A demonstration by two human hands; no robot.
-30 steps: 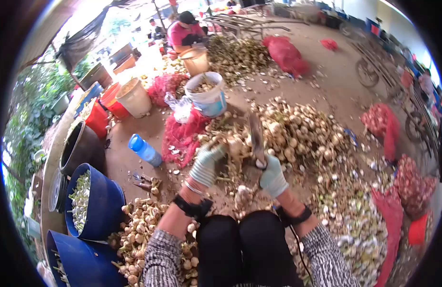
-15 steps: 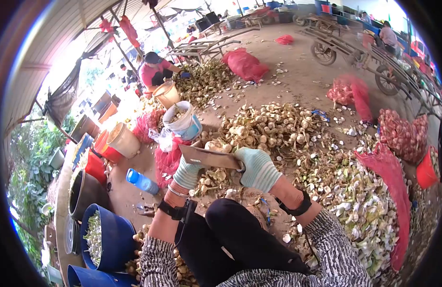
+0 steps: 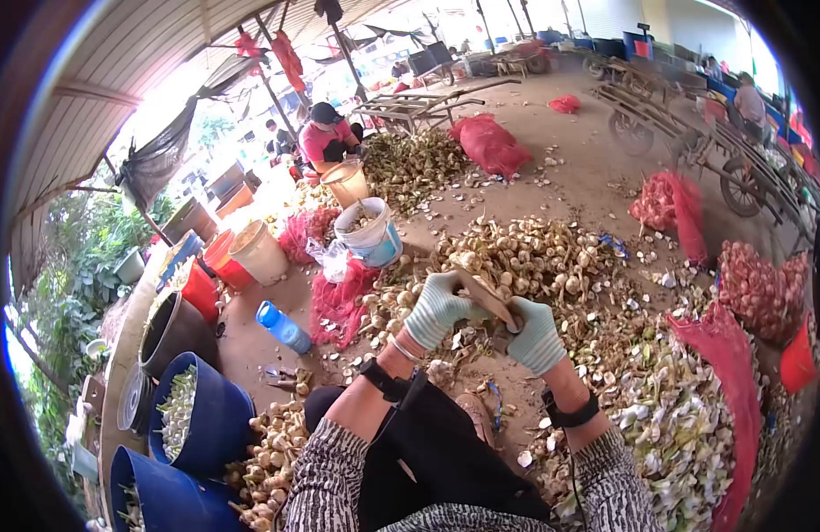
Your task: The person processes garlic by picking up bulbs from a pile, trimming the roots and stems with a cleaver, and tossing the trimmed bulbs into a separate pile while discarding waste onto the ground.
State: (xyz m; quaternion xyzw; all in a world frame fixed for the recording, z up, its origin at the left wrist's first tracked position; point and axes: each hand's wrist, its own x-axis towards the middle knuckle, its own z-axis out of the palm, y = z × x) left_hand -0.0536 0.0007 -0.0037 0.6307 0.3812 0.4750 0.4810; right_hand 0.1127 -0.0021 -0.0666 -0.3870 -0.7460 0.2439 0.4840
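Observation:
Both my hands wear pale striped gloves and hold one flat brown piece (image 3: pixel 483 295), tilted between them, in front of a heap of garlic bulbs (image 3: pixel 525 253). My left hand (image 3: pixel 441 310) is closed round its left end. At its lower right end, my right hand (image 3: pixel 536 337) is closed with the fingers wrapped round it. What the piece is, I cannot make out. Beneath the hands lie loose bulbs and scraps on the ground. A long pile of pale peelings (image 3: pixel 667 426) spreads to the right of my right hand.
At the left stand a blue bottle (image 3: pixel 284 327), a white bucket (image 3: pixel 368 235) and blue tubs (image 3: pixel 219 417). Red net sacks (image 3: pixel 760 288) lie at the right. A person in pink (image 3: pixel 321 142) sits by another heap, and carts (image 3: pixel 720 151) stand behind.
The flat piece has turned from nearly level to steeply slanted, its right end lower. My hands have shifted right, and my view has swung left.

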